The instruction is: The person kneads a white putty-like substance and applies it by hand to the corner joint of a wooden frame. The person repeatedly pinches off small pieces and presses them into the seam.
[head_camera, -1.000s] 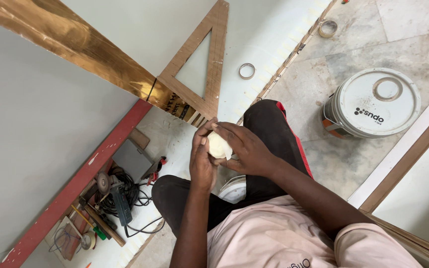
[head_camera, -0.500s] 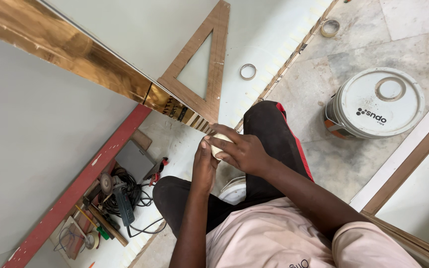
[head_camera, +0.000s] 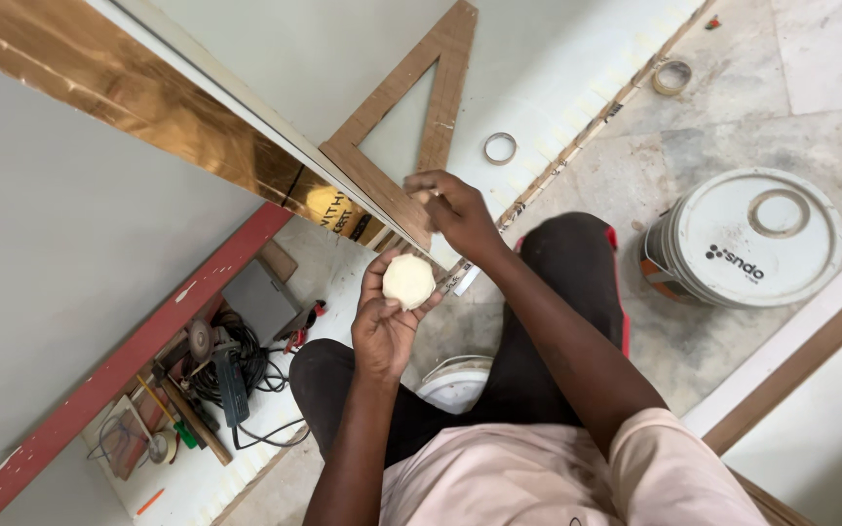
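Note:
My left hand [head_camera: 380, 326] is held up in front of me, shut on a pale, rounded lump of putty [head_camera: 408, 281] cupped in its fingers. My right hand [head_camera: 458, 212] reaches forward with its fingertips pinched on a small pale bit of putty, which touches the lower corner of the wooden triangle frame [head_camera: 440, 88]. That corner lies beside the end of the gold mirrored strip [head_camera: 138, 112] on the grey panel [head_camera: 60, 273]. My knees in black trousers are bent below both hands.
A white lidded paint bucket [head_camera: 747, 239] stands on the stone floor at the right. Two tape rings [head_camera: 500, 148] [head_camera: 673, 76] lie further off. A red bar [head_camera: 119, 365], power tools with cables [head_camera: 216, 365] and a white bowl [head_camera: 455, 382] sit near my legs.
Both hands were together on the putty lump. My right hand has since moved up and forward to the frame's corner, while my left hand stays back holding the lump.

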